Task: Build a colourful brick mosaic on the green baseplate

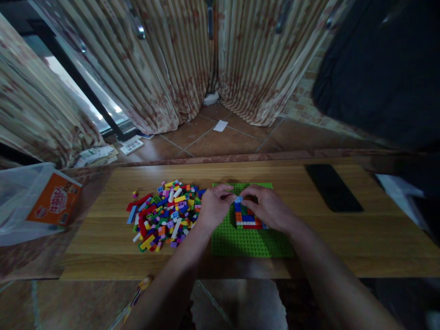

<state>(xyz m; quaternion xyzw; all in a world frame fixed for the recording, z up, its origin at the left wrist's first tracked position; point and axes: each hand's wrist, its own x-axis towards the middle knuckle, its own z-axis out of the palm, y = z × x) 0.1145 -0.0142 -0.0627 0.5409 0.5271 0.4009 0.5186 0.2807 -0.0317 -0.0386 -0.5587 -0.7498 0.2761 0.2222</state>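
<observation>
A light blue brick [238, 200] sits at the far left corner of a small multicoloured brick structure [245, 219]. Around it, the fingertips of both hands come together. My left hand [216, 206] is closed, thumb and forefinger pinched at the brick's left side. From the right, my right hand [270, 206] has its thumb and forefinger closed at the same brick and covers the structure's right part. Under the structure lies a green studded baseplate [250, 245]. Red, white, blue and orange bricks form the structure's visible walls.
A heap of loose mixed bricks [168, 215] spreads left of the baseplate on the wooden table [99, 229]. A black flat phone-like slab [333, 188] lies at the right. Beyond the table's left end stands a clear plastic box [20, 197] with an orange label.
</observation>
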